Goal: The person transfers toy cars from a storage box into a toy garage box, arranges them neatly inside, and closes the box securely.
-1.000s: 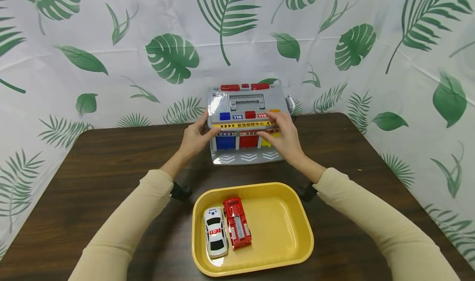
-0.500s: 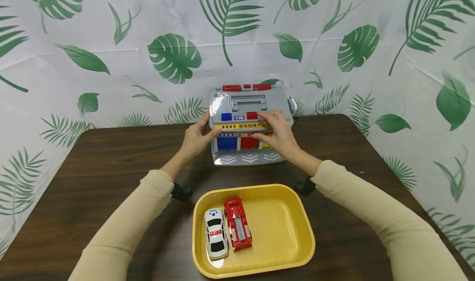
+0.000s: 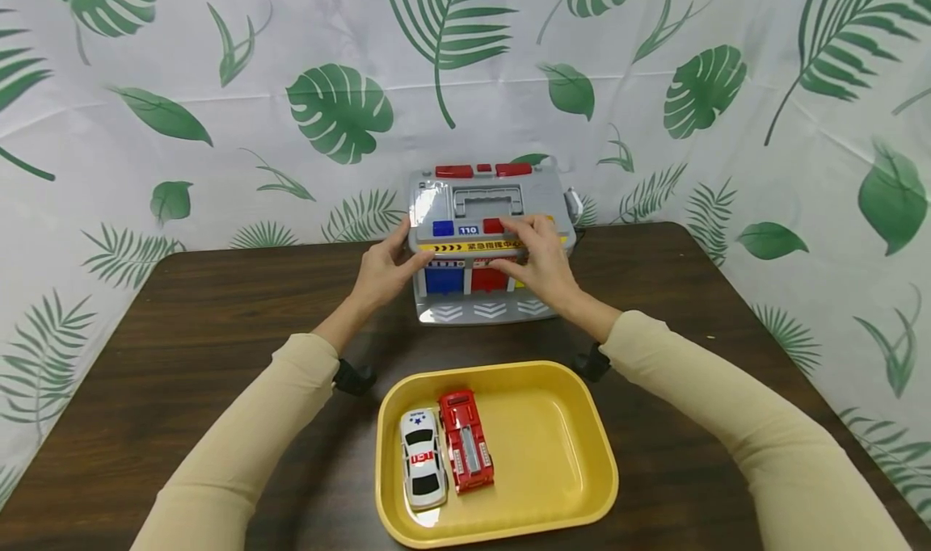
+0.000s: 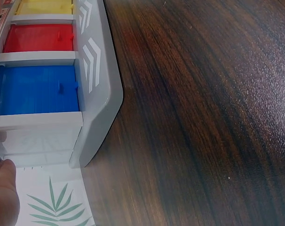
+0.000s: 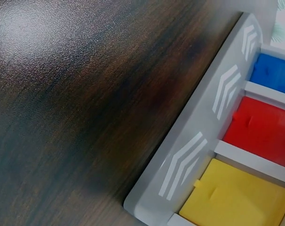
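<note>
A grey toy garage stands upright at the back of the table, with blue, red and yellow doors along its front. My left hand holds its left front corner, fingers along the side and thumb at the front. Only a bit of that hand shows in the left wrist view. My right hand reaches over the front edge, fingertips at the red button and thumb lower, before the red door. It covers part of the yellow door, which the right wrist view shows down.
Nearer me, a yellow tray holds a white toy police car and a red toy fire truck, side by side at its left. A leaf-printed cloth hangs right behind the dark wooden table.
My right hand has moved left along the garage's front edge, from near the 119 label to the red button. The left hand keeps its place. Garage, tray and vehicles stay put.
</note>
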`<state>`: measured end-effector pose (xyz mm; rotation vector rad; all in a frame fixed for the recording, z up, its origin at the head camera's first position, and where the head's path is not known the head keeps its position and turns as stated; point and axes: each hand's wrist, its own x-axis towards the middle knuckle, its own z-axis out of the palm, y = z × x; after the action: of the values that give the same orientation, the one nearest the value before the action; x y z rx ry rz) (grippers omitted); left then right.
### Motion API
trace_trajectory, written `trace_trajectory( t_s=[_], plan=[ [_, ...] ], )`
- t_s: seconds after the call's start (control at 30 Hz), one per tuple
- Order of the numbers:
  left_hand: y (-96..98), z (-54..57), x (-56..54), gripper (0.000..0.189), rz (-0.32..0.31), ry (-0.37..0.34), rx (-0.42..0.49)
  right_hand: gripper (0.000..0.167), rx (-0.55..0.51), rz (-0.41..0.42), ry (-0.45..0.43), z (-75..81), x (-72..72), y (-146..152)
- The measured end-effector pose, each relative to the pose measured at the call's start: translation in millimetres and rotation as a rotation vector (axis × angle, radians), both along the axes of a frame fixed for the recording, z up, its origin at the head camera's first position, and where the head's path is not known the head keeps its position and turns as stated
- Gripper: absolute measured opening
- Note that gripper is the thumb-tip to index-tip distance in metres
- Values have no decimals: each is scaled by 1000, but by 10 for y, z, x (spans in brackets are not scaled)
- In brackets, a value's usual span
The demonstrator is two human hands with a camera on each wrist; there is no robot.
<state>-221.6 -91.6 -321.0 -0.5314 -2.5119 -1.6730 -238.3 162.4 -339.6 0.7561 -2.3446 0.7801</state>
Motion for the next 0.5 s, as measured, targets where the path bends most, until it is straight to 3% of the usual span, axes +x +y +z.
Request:
trace_trajectory(
  t_s=[0.5],
  plan=[
    [5,-2,-19,72,4,-5,-5,59,6,-25,27,-18,-15,-7]
  ],
)
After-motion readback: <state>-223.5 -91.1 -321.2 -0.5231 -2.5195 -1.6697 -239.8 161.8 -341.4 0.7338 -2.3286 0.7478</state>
